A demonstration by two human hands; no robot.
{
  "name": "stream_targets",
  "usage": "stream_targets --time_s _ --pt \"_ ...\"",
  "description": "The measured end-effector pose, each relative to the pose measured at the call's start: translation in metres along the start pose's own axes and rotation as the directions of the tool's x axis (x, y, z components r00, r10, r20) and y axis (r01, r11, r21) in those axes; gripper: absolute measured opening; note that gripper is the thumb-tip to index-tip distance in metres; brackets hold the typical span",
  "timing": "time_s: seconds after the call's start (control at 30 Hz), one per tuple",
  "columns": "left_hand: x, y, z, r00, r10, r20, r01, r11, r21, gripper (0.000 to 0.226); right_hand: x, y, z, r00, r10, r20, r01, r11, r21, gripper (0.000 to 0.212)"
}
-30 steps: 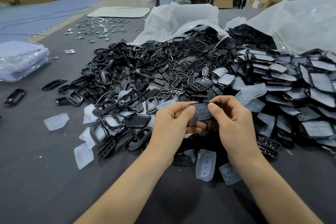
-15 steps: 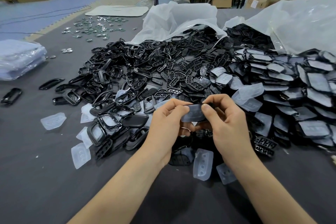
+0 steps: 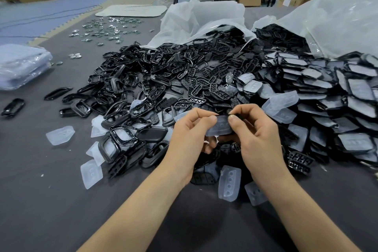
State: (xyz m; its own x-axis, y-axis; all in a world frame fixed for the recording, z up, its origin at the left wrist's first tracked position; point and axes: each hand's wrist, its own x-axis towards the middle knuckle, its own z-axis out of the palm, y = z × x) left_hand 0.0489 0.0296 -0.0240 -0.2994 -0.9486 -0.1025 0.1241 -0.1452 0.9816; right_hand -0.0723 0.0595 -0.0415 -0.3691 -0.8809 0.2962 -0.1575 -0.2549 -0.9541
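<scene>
My left hand and my right hand together hold one small part above the grey table. It is a translucent rubber pad set against a black plastic frame. Both thumbs press on the pad's face, and the fingers curl behind it. A big heap of black plastic frames and shells lies beyond my hands. To the right sits a pile of black parts with pads fitted.
Loose translucent pads lie near my wrists, with others at the left. Two white plastic bags spill parts at the back. Small metal pieces are scattered far left. A stack of clear bags sits at the left edge.
Both hands have stayed together on the part, with the thumbs shifting slightly over the pad. My view has dipped a little.
</scene>
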Motion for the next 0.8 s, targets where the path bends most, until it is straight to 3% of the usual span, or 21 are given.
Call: stream_targets --time_s 0.37,0.57,0.8 --pt "0.0028 -0.0039 -0.0006 0.998 0.049 -0.029 -0.049 0.999 0.019 0.024 -0.0017 -0.0032 0.0013 0.999 0.036 0.023 -0.036 0.999 0.023 0.013" --pt "0.0032 -0.0053 -0.0007 0.995 0.093 -0.037 -0.092 0.996 0.019 0.023 -0.0017 -0.0054 0.0005 0.984 0.143 0.102 -0.161 0.967 0.196 0.004" --pt "-0.0005 -0.0062 0.003 0.994 0.112 -0.001 -0.111 0.994 0.022 0.016 0.0012 -0.0055 -0.0026 0.986 0.151 0.07 -0.16 0.977 0.141 0.007"
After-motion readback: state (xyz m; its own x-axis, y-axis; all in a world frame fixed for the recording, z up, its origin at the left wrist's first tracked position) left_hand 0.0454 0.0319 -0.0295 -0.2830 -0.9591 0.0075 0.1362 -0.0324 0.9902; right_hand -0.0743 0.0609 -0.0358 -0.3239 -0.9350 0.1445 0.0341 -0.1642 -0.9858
